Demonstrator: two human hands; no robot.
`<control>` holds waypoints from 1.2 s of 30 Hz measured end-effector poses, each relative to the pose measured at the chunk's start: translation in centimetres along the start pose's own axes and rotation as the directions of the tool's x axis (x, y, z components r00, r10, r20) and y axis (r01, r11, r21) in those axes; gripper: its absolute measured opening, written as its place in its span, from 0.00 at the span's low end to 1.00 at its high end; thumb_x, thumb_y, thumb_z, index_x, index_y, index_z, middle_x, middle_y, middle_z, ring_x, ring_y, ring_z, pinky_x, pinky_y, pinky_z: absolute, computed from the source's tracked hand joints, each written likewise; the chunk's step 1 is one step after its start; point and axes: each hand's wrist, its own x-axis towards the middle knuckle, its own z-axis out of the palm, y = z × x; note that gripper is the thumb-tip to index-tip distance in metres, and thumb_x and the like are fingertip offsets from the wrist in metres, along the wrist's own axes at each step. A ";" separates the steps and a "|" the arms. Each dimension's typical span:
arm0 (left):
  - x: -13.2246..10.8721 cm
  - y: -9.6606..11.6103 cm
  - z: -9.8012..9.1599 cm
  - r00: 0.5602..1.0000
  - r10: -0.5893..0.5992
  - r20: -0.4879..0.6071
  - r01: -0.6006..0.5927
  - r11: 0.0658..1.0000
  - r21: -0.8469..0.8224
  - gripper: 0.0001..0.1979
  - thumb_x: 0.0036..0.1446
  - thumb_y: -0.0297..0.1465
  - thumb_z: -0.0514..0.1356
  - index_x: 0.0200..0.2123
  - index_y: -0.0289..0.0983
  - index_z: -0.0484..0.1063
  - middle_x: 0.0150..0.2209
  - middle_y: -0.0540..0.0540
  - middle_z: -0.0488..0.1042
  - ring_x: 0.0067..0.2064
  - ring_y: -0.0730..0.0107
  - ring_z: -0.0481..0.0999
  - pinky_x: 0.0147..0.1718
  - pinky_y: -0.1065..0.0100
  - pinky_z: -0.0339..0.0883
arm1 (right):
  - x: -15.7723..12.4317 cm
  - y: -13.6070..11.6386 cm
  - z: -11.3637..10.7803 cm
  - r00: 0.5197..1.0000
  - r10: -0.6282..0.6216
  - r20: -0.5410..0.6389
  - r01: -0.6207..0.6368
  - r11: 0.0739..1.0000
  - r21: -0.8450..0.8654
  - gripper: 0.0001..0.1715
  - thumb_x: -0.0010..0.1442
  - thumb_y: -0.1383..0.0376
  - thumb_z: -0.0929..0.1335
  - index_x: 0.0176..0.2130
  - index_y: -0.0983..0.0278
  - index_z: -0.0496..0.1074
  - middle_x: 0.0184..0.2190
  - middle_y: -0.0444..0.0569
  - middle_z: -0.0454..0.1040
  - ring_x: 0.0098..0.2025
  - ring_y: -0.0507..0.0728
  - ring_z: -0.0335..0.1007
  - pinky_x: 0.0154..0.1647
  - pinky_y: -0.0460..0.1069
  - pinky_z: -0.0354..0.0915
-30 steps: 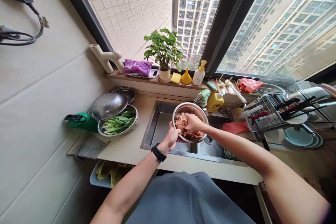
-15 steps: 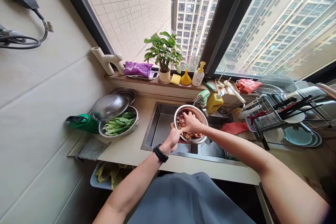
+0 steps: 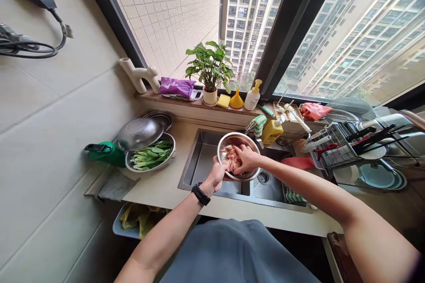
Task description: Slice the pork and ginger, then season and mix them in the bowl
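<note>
A shiny metal bowl [image 3: 239, 178] is held over the sink, tilted so that its inside faces me. Pieces of raw meat [image 3: 232, 159] lie together in it. My left hand [image 3: 217, 174] grips the near left rim, thumb over the edge and the other fingers hidden underneath. Reaching in from the right, my right hand [image 3: 246, 158] has its fingers curled over the meat, thumb toward me; the fingertips are partly buried in it. A black band [image 3: 201, 193] circles my left wrist.
Under the bowl is a double-basin sink [image 3: 201, 159] with a drain [image 3: 264, 177]. Leafy greens [image 3: 152, 154] fill a colander at left, beside a green bottle [image 3: 106, 154]. A yellow bottle [image 3: 272, 131] stands behind the sink; a dish rack [image 3: 338, 146] is at right.
My right hand has shifted within the bowl, gathering the meat toward the middle and uncovering the bowl's left inner wall. The bowl has moved slightly left; my left hand keeps its grip.
</note>
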 end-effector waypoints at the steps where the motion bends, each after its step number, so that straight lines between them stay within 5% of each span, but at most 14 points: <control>1: -0.1 0.0 0.1 1.000 0.023 0.004 -0.023 1.000 -0.003 0.29 0.41 0.22 0.61 0.46 0.42 0.55 0.39 0.51 0.70 0.29 0.72 0.74 0.28 0.63 0.76 | 0.3 -0.2 0.5 0.995 0.101 -0.020 -0.101 0.995 0.004 0.66 0.42 0.44 0.75 0.69 0.67 0.51 0.61 0.69 0.61 0.59 0.75 0.62 0.53 0.63 0.63; 4: -0.2 0.2 0.2 0.998 0.061 0.011 -0.061 0.998 -0.004 0.28 0.40 0.22 0.61 0.45 0.43 0.55 0.40 0.51 0.70 0.31 0.71 0.75 0.29 0.64 0.76 | 1.2 -0.3 0.6 0.987 0.150 -0.051 -0.151 0.989 0.003 0.41 0.55 0.53 0.71 0.62 0.68 0.63 0.48 0.64 0.73 0.48 0.69 0.72 0.46 0.57 0.67; 6: -0.2 0.6 0.3 1.000 0.019 0.023 -0.019 1.000 0.009 0.29 0.39 0.21 0.60 0.45 0.43 0.55 0.40 0.51 0.70 0.32 0.68 0.76 0.29 0.61 0.77 | 1.6 0.0 -0.5 0.995 0.082 -0.051 -0.083 0.997 -0.010 0.21 0.61 0.60 0.67 0.52 0.64 0.72 0.44 0.60 0.75 0.48 0.66 0.73 0.48 0.56 0.66; 8: -0.1 1.0 0.3 0.998 -0.047 0.030 0.047 0.999 0.015 0.29 0.39 0.21 0.60 0.45 0.42 0.55 0.40 0.50 0.71 0.32 0.66 0.76 0.30 0.58 0.77 | 1.8 0.3 -2.0 0.996 -0.070 -0.063 0.066 0.996 -0.061 0.15 0.62 0.63 0.66 0.47 0.62 0.74 0.47 0.59 0.73 0.53 0.66 0.69 0.52 0.57 0.64; 11: 0.1 1.1 0.3 0.996 -0.089 0.017 0.089 0.996 -0.002 0.28 0.39 0.21 0.60 0.45 0.41 0.56 0.42 0.48 0.72 0.32 0.67 0.76 0.32 0.59 0.77 | 1.5 0.4 -3.3 0.907 -0.421 0.014 0.420 0.901 -0.107 0.29 0.53 0.62 0.73 0.55 0.61 0.70 0.54 0.59 0.68 0.58 0.67 0.64 0.58 0.60 0.61; 13: 0.1 0.8 0.2 0.997 -0.076 0.011 0.077 0.997 -0.012 0.28 0.39 0.21 0.60 0.44 0.41 0.56 0.43 0.48 0.72 0.32 0.68 0.76 0.33 0.59 0.76 | 1.2 0.2 -3.1 0.882 -0.468 0.059 0.471 0.881 -0.050 0.48 0.47 0.56 0.76 0.63 0.59 0.61 0.60 0.59 0.63 0.62 0.70 0.58 0.60 0.64 0.59; 16: 0.0 0.1 0.3 0.999 -0.036 0.009 0.036 0.999 -0.024 0.27 0.38 0.21 0.59 0.44 0.41 0.55 0.41 0.50 0.71 0.31 0.70 0.75 0.32 0.61 0.76 | 1.2 -0.5 -1.1 0.994 -0.106 0.004 0.106 0.994 0.020 0.64 0.43 0.41 0.75 0.68 0.63 0.52 0.66 0.68 0.54 0.66 0.78 0.49 0.58 0.69 0.58; 17: -0.1 -0.1 0.3 1.000 -0.015 0.009 0.015 0.999 -0.028 0.27 0.38 0.21 0.59 0.43 0.42 0.54 0.40 0.51 0.71 0.30 0.71 0.75 0.32 0.61 0.76 | 1.3 -0.7 -0.3 0.998 0.042 -0.035 -0.041 0.998 0.041 0.66 0.42 0.38 0.74 0.67 0.66 0.53 0.64 0.71 0.54 0.65 0.80 0.51 0.56 0.69 0.60; 20: -0.4 -0.4 0.4 1.000 0.011 0.019 -0.011 1.000 -0.010 0.26 0.39 0.21 0.58 0.43 0.42 0.54 0.37 0.53 0.69 0.28 0.74 0.72 0.30 0.63 0.75 | 2.0 -1.0 1.1 0.986 0.147 -0.084 -0.141 0.988 0.070 0.55 0.46 0.40 0.73 0.60 0.71 0.62 0.53 0.70 0.68 0.55 0.75 0.67 0.50 0.61 0.66; 25: -0.3 0.2 0.2 0.999 -0.031 0.022 0.031 1.000 -0.004 0.26 0.38 0.21 0.58 0.43 0.42 0.54 0.42 0.51 0.68 0.30 0.73 0.73 0.30 0.63 0.76 | 2.3 0.0 -1.4 0.977 -0.214 -0.001 0.213 0.973 -0.085 0.17 0.58 0.62 0.69 0.48 0.63 0.73 0.46 0.58 0.74 0.48 0.66 0.73 0.50 0.57 0.66; 29: -0.1 0.5 0.1 0.999 -0.034 -0.006 0.034 0.999 -0.024 0.26 0.37 0.20 0.57 0.42 0.42 0.55 0.44 0.50 0.67 0.35 0.69 0.74 0.32 0.61 0.77 | 1.2 0.5 -3.2 0.829 -0.549 0.110 0.559 0.822 -0.109 0.36 0.52 0.64 0.73 0.59 0.54 0.66 0.59 0.56 0.65 0.61 0.68 0.61 0.56 0.61 0.63; 32: -0.2 0.4 0.2 1.000 -0.027 0.001 0.027 0.999 -0.019 0.26 0.38 0.20 0.56 0.43 0.42 0.55 0.43 0.49 0.69 0.35 0.68 0.75 0.32 0.61 0.77 | 0.8 -0.2 -2.6 0.909 -0.416 0.025 0.416 0.908 -0.054 0.51 0.44 0.57 0.77 0.63 0.56 0.60 0.62 0.58 0.60 0.62 0.71 0.56 0.55 0.64 0.63; 34: -0.3 0.4 0.4 0.999 -0.032 0.014 0.033 0.999 -0.022 0.26 0.38 0.20 0.57 0.42 0.42 0.54 0.41 0.51 0.69 0.33 0.69 0.75 0.31 0.60 0.77 | 0.9 -0.9 -1.9 0.958 -0.284 -0.041 0.282 0.958 -0.042 0.47 0.45 0.55 0.76 0.60 0.62 0.64 0.60 0.61 0.62 0.59 0.71 0.59 0.55 0.65 0.63; 36: -0.3 0.5 0.4 0.999 -0.038 0.020 0.038 0.999 -0.026 0.25 0.37 0.20 0.57 0.41 0.41 0.55 0.38 0.52 0.69 0.31 0.70 0.75 0.31 0.60 0.77 | 1.0 -1.2 -1.9 0.944 -0.328 -0.014 0.328 0.944 -0.023 0.35 0.46 0.58 0.75 0.53 0.63 0.70 0.55 0.58 0.67 0.55 0.68 0.62 0.57 0.64 0.62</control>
